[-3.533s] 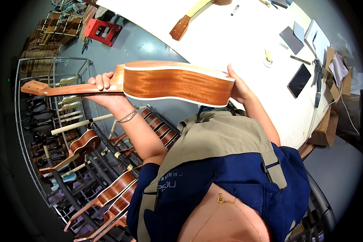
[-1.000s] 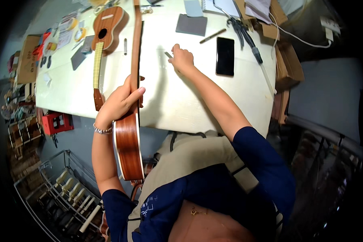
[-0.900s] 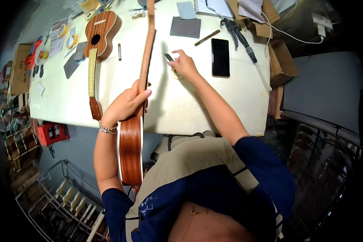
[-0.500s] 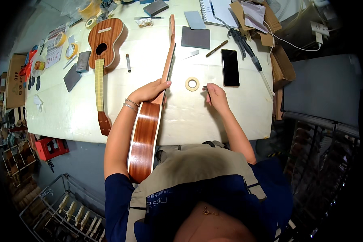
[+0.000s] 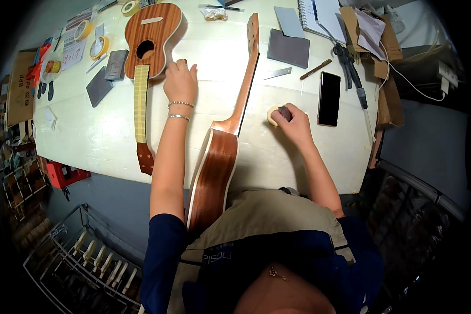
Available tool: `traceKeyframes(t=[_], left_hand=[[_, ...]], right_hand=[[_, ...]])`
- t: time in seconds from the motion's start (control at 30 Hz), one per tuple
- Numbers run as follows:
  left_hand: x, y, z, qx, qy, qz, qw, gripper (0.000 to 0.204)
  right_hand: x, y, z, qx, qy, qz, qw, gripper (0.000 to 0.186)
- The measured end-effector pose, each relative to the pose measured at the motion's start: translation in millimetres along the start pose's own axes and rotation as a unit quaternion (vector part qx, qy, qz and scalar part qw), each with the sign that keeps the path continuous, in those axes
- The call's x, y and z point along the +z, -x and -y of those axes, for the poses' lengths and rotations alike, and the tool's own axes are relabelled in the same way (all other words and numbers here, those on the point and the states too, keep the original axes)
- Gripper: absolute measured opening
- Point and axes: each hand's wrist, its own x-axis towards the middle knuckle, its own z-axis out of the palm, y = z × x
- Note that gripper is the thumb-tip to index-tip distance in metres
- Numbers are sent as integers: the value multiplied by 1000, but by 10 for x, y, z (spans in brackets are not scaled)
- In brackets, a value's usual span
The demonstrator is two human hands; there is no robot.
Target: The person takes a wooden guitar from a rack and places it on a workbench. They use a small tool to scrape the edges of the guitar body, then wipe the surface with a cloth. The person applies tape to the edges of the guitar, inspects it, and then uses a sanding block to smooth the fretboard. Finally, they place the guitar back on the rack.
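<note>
A ukulele lies on its side, body against my lap, its neck pointing away over the table. My left hand has its fingers curled down over a marker pen, most of which the hand hides, beside the second ukulele. My right hand pinches a small dark flat piece, perhaps sandpaper. Right under that hand is a roll of masking tape, partly covered. The second ukulele lies face up, tape along its fretboard.
A phone, a brown pen, a small metal ruler and dark abrasive sheets lie to the right. An air gun with a hose is beyond the phone. Grey blocks and tape rolls are at the left.
My left hand has let go of the ukulele's neck and reached forward and left to the marker pen. My right hand has shifted onto the tape roll, showing more of the dark piece.
</note>
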Motion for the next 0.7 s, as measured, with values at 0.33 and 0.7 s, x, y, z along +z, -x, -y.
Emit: traceKeyframes(t=[0.33, 0.7], left_hand=[[-396, 31, -165, 28, 446, 141, 884, 23], [-1203, 307, -555, 230, 481, 178, 827, 19]], right_hand=[[-109, -112, 340, -6, -96, 51, 994, 41], [-309, 218, 985, -69, -192, 120, 972, 17]])
